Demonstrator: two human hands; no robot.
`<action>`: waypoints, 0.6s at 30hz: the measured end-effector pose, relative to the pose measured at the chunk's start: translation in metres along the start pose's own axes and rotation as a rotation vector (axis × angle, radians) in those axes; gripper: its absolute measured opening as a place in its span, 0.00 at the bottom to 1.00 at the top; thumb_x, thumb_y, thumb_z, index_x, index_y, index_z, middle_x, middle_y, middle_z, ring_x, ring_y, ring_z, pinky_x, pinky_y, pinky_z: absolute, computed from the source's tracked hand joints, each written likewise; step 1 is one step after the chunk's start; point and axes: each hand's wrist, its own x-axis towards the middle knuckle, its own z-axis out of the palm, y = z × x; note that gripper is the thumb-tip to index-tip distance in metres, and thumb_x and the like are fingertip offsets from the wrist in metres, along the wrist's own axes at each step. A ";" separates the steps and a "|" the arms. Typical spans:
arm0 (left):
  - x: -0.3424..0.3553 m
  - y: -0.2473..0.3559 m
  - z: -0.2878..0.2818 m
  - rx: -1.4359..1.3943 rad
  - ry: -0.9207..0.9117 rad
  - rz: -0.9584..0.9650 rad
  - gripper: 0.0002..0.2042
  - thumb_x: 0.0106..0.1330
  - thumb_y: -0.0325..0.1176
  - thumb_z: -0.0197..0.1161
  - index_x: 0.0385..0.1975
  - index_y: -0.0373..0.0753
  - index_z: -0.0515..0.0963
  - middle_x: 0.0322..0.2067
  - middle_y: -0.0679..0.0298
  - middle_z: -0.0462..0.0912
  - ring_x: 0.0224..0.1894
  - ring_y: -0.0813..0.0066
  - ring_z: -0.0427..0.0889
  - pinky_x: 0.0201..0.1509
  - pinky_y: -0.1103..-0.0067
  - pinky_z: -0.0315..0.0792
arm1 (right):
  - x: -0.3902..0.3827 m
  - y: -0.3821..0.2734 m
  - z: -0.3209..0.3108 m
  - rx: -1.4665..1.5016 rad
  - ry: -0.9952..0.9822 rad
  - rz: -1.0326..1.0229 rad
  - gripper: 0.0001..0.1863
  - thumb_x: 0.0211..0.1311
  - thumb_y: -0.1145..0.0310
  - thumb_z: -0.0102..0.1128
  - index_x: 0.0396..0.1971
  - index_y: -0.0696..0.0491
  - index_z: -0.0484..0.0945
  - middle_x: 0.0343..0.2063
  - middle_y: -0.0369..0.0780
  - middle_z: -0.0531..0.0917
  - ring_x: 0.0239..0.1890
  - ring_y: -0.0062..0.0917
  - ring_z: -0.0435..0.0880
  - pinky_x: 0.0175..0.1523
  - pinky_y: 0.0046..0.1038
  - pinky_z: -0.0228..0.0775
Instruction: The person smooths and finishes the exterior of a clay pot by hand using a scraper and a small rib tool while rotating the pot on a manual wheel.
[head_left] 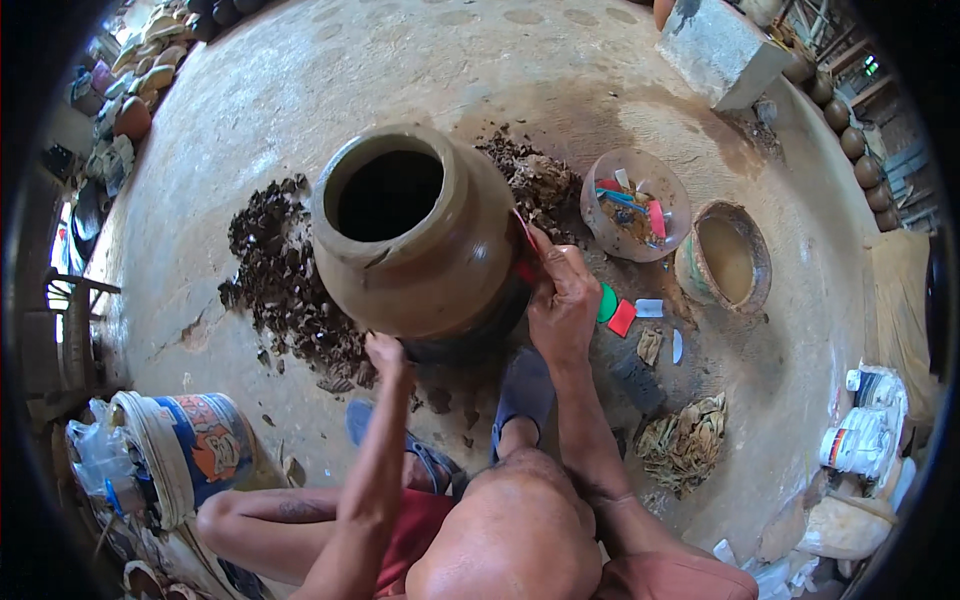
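The big clay pot [420,235] stands on the floor; right hand [562,300] closed around a red scraper [524,240] against its wall, left hand [385,352] steadying the base. Pressing hard could gouge the soft clay

1. The large brown clay pot [420,240] stands on the concrete floor [330,70], scattered dark clay scraps [280,275] to its left.
2. Right of it sits the clear plastic bowl [634,205], holding small coloured plastic scrapers [640,208].
3. Further right stands the round slip-filled clay basin [727,258].
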 end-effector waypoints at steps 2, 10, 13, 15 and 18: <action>-0.123 0.044 0.096 -0.077 0.107 -0.458 0.38 0.74 0.68 0.51 0.52 0.29 0.76 0.50 0.49 0.83 0.43 0.65 0.85 0.36 0.69 0.81 | -0.003 0.033 -0.033 -0.151 0.019 -0.013 0.37 0.47 0.92 0.55 0.59 0.48 0.84 0.33 0.42 0.80 0.34 0.38 0.84 0.41 0.38 0.77; -0.033 0.042 0.024 -0.026 -0.266 -0.418 0.38 0.77 0.65 0.48 0.64 0.30 0.67 0.49 0.45 0.84 0.39 0.61 0.88 0.30 0.71 0.82 | -0.003 0.008 -0.015 -0.063 0.011 -0.033 0.36 0.48 0.92 0.54 0.58 0.50 0.84 0.33 0.43 0.79 0.34 0.39 0.83 0.41 0.38 0.76; 0.017 0.005 -0.017 0.040 0.004 -0.005 0.37 0.77 0.64 0.47 0.63 0.29 0.69 0.53 0.49 0.82 0.45 0.57 0.86 0.37 0.64 0.83 | -0.003 -0.014 0.013 0.011 -0.003 -0.022 0.35 0.49 0.92 0.56 0.58 0.49 0.85 0.33 0.43 0.80 0.34 0.39 0.83 0.42 0.38 0.76; -0.121 0.040 0.100 -0.076 0.181 -0.437 0.40 0.73 0.69 0.51 0.50 0.27 0.79 0.47 0.48 0.83 0.46 0.58 0.86 0.39 0.63 0.84 | -0.008 0.030 -0.023 -0.157 0.040 -0.077 0.34 0.50 0.91 0.58 0.57 0.49 0.85 0.33 0.42 0.80 0.34 0.39 0.83 0.41 0.37 0.76; -0.143 -0.003 0.068 -0.097 -0.340 -0.714 0.45 0.68 0.75 0.51 0.55 0.29 0.76 0.35 0.46 0.84 0.29 0.58 0.84 0.24 0.67 0.78 | -0.005 0.013 -0.014 -0.096 0.047 -0.075 0.33 0.51 0.91 0.59 0.57 0.48 0.85 0.34 0.43 0.80 0.35 0.39 0.83 0.42 0.37 0.77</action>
